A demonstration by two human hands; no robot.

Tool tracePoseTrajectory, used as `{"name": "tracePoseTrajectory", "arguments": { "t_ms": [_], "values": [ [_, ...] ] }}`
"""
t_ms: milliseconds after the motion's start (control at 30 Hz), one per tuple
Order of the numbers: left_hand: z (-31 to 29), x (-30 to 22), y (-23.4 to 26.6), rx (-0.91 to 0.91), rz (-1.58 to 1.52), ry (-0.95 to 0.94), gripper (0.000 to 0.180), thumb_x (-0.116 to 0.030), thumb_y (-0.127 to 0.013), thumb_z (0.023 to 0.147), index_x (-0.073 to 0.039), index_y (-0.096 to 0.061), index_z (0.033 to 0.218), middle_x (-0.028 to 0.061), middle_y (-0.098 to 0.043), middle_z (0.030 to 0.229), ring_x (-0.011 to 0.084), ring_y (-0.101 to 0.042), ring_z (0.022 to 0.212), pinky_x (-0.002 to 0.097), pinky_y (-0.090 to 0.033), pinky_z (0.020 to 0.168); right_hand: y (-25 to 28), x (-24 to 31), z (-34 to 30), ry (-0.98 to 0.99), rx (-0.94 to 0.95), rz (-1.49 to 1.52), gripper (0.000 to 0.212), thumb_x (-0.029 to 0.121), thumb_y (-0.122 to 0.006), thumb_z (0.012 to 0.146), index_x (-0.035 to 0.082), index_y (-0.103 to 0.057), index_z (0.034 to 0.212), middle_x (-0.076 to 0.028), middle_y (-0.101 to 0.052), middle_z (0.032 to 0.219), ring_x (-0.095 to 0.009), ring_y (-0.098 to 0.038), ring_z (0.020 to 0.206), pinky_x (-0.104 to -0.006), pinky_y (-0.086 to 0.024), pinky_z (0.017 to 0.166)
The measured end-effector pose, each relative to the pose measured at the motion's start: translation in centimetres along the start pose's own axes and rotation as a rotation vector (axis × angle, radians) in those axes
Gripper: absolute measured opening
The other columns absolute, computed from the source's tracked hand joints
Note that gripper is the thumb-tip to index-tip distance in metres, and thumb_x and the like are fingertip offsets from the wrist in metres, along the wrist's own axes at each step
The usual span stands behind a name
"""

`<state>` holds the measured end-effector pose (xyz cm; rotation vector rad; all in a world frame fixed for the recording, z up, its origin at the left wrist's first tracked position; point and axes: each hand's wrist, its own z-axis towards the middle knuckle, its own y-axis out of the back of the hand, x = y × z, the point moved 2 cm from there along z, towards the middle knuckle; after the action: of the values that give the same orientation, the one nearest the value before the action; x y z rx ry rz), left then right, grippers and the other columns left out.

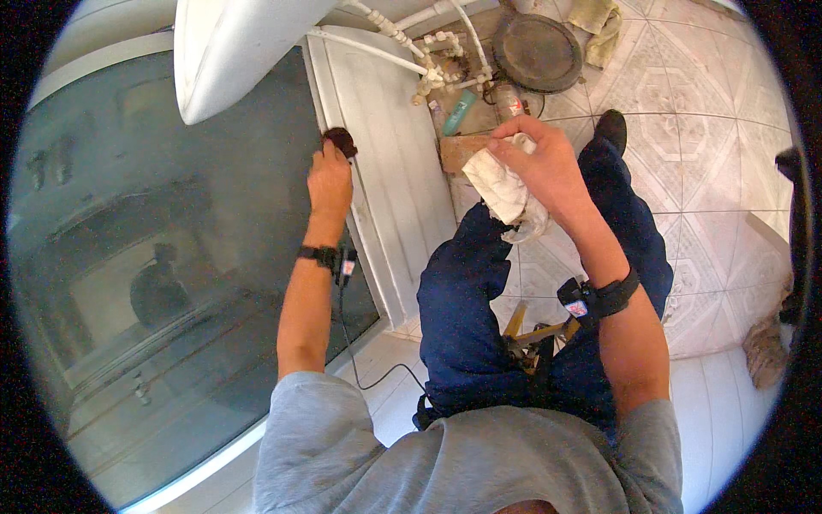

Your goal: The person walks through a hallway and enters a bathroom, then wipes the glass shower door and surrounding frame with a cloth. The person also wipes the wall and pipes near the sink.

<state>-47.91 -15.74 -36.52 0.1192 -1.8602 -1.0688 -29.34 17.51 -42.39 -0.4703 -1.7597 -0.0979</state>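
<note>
My left hand (330,187) is closed on a dark maroon wad (342,140), perhaps a scouring pad or bunched cloth. It presses at the edge where the large dark glass pane (205,188) meets its white frame (312,73). Over my knees, my right hand (548,167) pinches a crumpled off-white cloth (497,187) between thumb and fingers. The cloth's lower end hangs loose and looks greyish. A black band with a small device circles each wrist.
A white ribbed panel (390,171) stands beside the pane. White pipes and valves (432,64) lie ahead, near a teal bottle (460,113), a clear bottle (509,99) and a round dark basin (538,53). A yellowish rag (602,34) lies on the tiled floor (711,154). A cable runs from my left wrist.
</note>
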Motion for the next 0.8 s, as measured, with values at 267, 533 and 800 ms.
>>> {"name": "tracePoseTrajectory", "arguments": {
  "t_ms": [267, 533, 800],
  "values": [
    [-17.3, -6.1, 1.8, 0.156, -0.048, 0.001, 0.041, -0.005, -0.065, 0.085, 0.006, -0.064, 0.125, 0.0228, -0.056, 0.142, 0.0285, -0.063, 0.096, 0.0358, -0.059, 0.074, -0.2, -0.6, 0.1, -0.003, 0.019, 0.030, 0.022, 0.024, -0.078, 0.086, 0.004, -0.074, 0.094, -0.012, -0.074, 0.084, -0.022, -0.072, 0.079, -0.0361, -0.055, 0.073],
    [-14.6, -5.5, 0.1, 0.179, -0.100, 0.114, 0.048, -0.002, -0.066, 0.085, 0.005, -0.062, 0.132, 0.0197, -0.049, 0.149, 0.0302, -0.061, 0.096, 0.0368, -0.058, 0.079, 0.2, -1.1, 0.5, 0.015, 0.024, 0.035, 0.023, 0.025, -0.077, 0.087, 0.004, -0.074, 0.095, -0.013, -0.074, 0.085, -0.023, -0.072, 0.079, -0.0362, -0.055, 0.073],
    [-3.6, -2.3, -0.4, -0.039, -0.190, 0.122, 0.046, 0.003, -0.068, 0.083, -0.001, -0.062, 0.129, 0.0181, -0.054, 0.139, 0.0344, -0.062, 0.107, 0.0409, -0.060, 0.086, 0.4, -1.3, 0.7, -0.004, 0.010, 0.054, 0.021, 0.023, -0.077, 0.087, 0.004, -0.075, 0.096, -0.012, -0.074, 0.084, -0.020, -0.071, 0.077, -0.0351, -0.055, 0.073]
  ]
}}
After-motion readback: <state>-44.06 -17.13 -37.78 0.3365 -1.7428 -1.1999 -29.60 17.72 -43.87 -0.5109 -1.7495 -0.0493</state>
